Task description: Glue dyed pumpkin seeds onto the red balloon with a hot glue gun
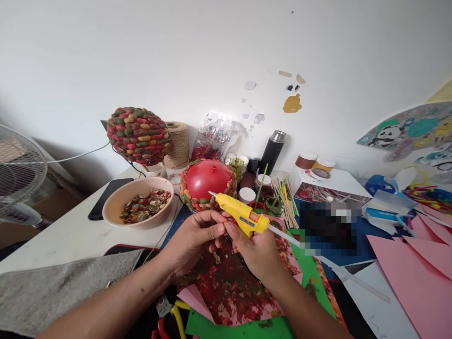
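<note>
My right hand (259,254) grips a yellow hot glue gun (243,212), its nozzle pointing left and a clear glue stick (286,235) sticking out the back. Fingertips of my left hand (197,235) are pinched together, meeting my right thumb and forefinger below the gun; anything between them is too hidden to name. Just beyond the nozzle sits a red balloon (205,178), ringed around its lower part by what look like painted peanut shells (201,203). Under my hands lies paint-stained paper (229,287).
At left, a bowl (108,207) holds painted shells, near a phone (106,200) and a shell-covered ball (137,136). Behind stand a twine spool (177,145), a thermos (272,149) and paint jars (273,206). Pliers (178,320) lie in front; pink paper (409,282) is at right.
</note>
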`<state>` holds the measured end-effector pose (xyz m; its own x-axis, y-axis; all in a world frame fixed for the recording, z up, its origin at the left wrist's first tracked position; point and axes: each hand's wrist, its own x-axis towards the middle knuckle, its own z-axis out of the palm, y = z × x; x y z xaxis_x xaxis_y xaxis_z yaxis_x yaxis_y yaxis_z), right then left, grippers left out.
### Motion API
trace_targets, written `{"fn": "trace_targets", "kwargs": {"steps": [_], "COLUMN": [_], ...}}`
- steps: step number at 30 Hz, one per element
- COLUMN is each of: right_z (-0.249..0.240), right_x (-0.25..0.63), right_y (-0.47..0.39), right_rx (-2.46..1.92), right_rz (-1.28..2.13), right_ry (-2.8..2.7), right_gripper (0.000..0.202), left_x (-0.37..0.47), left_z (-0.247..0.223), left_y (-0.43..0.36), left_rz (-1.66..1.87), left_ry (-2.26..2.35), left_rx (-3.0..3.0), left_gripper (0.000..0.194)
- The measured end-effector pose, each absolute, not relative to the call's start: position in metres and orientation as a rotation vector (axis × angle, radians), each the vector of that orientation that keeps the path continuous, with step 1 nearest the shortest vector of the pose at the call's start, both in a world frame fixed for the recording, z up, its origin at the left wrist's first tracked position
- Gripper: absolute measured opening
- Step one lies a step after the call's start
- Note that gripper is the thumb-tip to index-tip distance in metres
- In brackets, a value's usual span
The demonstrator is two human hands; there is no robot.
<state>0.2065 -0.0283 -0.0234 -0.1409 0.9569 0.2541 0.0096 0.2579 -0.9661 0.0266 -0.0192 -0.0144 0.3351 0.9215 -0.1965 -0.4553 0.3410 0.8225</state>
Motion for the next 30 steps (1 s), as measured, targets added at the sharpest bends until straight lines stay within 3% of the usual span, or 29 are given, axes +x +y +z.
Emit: {"fn": "trace_targets", "kwargs": {"steps": [16,30], "right_z": [-0.021,-0.014], "right_x": [0.206,0.205], "right_y": [-0.032,-0.033], "right_rx": [-0.962,-0.92], "right_rz": [1.07,1.149], "right_ry": [-1.506,-1.452], "right_gripper": [0.039,0.055], "left_x": [0.02,0.018], "left_z": [-0.019,-0.015], "left_y": [-0.018,-0.015], "left_rz": [0.999,0.953], "left_ry": [0.775,0.798], "left_rx": [0.785,0.88], "left_gripper": [0.047,0.05]}}
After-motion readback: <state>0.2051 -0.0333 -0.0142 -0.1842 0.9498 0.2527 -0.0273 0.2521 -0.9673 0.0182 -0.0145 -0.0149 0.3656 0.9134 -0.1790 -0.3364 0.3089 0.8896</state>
